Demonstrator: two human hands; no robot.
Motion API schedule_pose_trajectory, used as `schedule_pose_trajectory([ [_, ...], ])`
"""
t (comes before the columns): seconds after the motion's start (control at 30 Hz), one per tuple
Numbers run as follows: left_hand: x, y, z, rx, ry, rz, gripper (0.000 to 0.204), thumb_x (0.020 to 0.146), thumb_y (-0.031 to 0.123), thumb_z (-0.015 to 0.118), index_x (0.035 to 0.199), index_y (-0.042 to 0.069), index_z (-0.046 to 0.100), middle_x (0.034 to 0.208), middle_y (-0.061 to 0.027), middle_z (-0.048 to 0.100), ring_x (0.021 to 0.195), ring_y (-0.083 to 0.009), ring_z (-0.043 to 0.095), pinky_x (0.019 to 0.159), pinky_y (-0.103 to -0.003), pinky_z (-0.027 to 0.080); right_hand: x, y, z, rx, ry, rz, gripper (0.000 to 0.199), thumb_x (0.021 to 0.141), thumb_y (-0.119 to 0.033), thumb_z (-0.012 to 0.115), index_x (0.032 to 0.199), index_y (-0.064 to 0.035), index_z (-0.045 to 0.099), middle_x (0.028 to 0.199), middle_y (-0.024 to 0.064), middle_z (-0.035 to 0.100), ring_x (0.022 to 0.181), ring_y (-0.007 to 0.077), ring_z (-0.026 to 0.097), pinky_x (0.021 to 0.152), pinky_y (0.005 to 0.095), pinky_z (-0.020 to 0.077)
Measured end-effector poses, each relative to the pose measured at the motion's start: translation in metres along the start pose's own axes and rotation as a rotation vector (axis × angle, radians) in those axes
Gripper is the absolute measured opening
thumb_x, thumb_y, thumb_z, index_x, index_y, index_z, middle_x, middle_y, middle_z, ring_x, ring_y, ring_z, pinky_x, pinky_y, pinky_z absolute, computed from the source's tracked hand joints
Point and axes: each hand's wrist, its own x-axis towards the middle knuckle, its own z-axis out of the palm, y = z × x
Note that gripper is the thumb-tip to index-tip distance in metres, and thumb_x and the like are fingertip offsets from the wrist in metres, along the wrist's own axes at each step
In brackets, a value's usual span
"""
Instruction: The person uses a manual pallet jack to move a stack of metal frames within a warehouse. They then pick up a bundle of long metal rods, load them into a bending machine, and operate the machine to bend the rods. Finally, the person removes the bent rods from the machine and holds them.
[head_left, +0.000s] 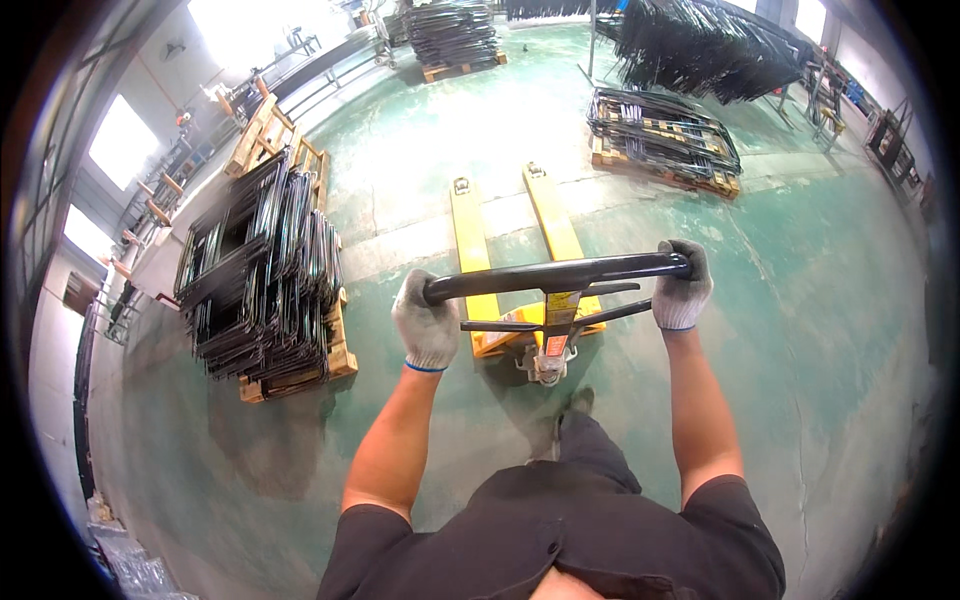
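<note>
head view: two gloved hands, left hand [426,325], right hand [682,288], grip one handle [556,273].

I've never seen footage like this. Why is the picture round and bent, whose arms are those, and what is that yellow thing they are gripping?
The picture comes from a wide fisheye camera worn on a person's head, looking down, so straight edges curve near the rim. The arms rising from the lower edge are that person's own. Both hands wear light work gloves: the left hand and the right hand each grip one end of the black handle bar of a yellow hand pallet truck. Its two forks point away across the green floor and carry nothing. To the person's left a wooden pallet bears a stack of dark metal frames. More such stacks on pallets stand further off.
</note>
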Motion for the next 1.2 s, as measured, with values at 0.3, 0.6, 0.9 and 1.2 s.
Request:
schedule_pose_trajectory([
  [0.3, 0.141, -0.091, 0.081, -0.428, 0.130, -0.236, 0.022, 0.084, -0.020, 0.053, 0.087, 0.002, 0.055, 0.082, 0.0005, 0.043, 0.078, -0.0083, 0.043, 0.072, -0.025, 0.042, 0.106, 0.093, 0.149, 0.326, -0.023, 0.001, 0.017, 0.092, 0.006, 0.072, 0.105, -0.0045, 0.069, 0.085, 0.0043, 0.071, 0.080, 0.0097, 0.066, 0.076, 0.0282, 0.0558],
  [0.6, 0.258, -0.161, 0.147, 0.026, 0.147, -0.031, 0.022, 0.083, -0.019, 0.054, 0.084, 0.003, 0.053, 0.080, 0.0009, 0.039, 0.075, -0.0104, 0.042, 0.069, -0.026, 0.039, 0.217, 0.146, 0.270, 0.118, -0.157, -0.015, 0.010, 0.098, -0.006, 0.077, 0.104, -0.0044, 0.069, 0.085, 0.0032, 0.069, 0.079, 0.0081, 0.060, 0.075, 0.0275, 0.0529],
  [0.9, 0.402, -0.260, 0.203, -0.511, 0.260, -0.199, 0.026, 0.103, 0.007, 0.054, 0.077, 0.004, 0.051, 0.077, 0.0001, 0.035, 0.075, -0.0112, 0.039, 0.073, -0.026, 0.036, 0.303, 0.188, 0.406, 0.106, -0.154, -0.029, 0.009, 0.098, -0.003, 0.076, 0.102, -0.0033, 0.069, 0.088, 0.0034, 0.067, 0.082, 0.0073, 0.059, 0.077, 0.0256, 0.0521],
  [1.2, 0.532, -0.322, 0.259, 0.333, 0.155, 0.030, 0.015, 0.086, -0.010, 0.061, 0.084, 0.004, 0.055, 0.074, -0.0066, 0.047, 0.073, -0.0153, 0.049, 0.069, -0.032, 0.044, 0.377, 0.261, 0.539, 0.054, -0.108, -0.032, 0.013, 0.096, -0.012, 0.079, 0.102, -0.0069, 0.069, 0.083, 0.0099, 0.070, 0.076, 0.0153, 0.066, 0.075, 0.0299, 0.0551],
])
